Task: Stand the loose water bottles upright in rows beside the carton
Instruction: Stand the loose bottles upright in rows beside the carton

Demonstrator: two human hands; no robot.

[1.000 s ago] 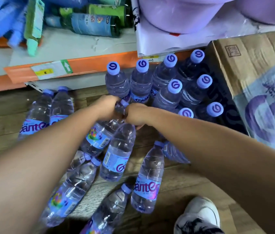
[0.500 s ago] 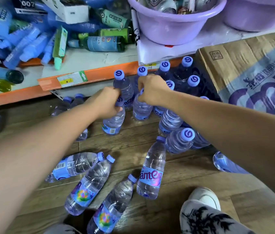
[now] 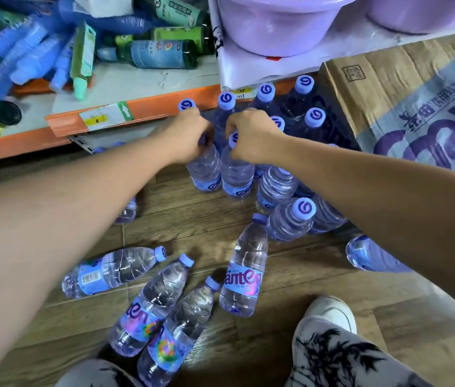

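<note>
Clear water bottles with blue caps stand upright in rows (image 3: 290,115) just left of the brown carton (image 3: 405,104). My left hand (image 3: 190,134) is shut around the neck of one upright bottle (image 3: 205,170). My right hand (image 3: 251,134) grips the neck of the upright bottle (image 3: 236,174) beside it. Both bottles stand on the wooden floor at the front left of the rows, touching each other. Several loose bottles lie flat on the floor nearer me: one (image 3: 114,270), two side by side (image 3: 153,305), and one with its label up (image 3: 246,270).
An orange-edged low shelf (image 3: 151,107) with piled blue and green products runs behind the rows. Purple basins (image 3: 279,26) sit on the shelf above the carton. Another bottle (image 3: 371,256) lies under my right forearm. My white shoe (image 3: 329,314) and patterned trouser leg are at the lower right.
Both hands lifted two bottles off the floor, carried them back toward the shelf and set them upright side by side at the front left of the rows.
</note>
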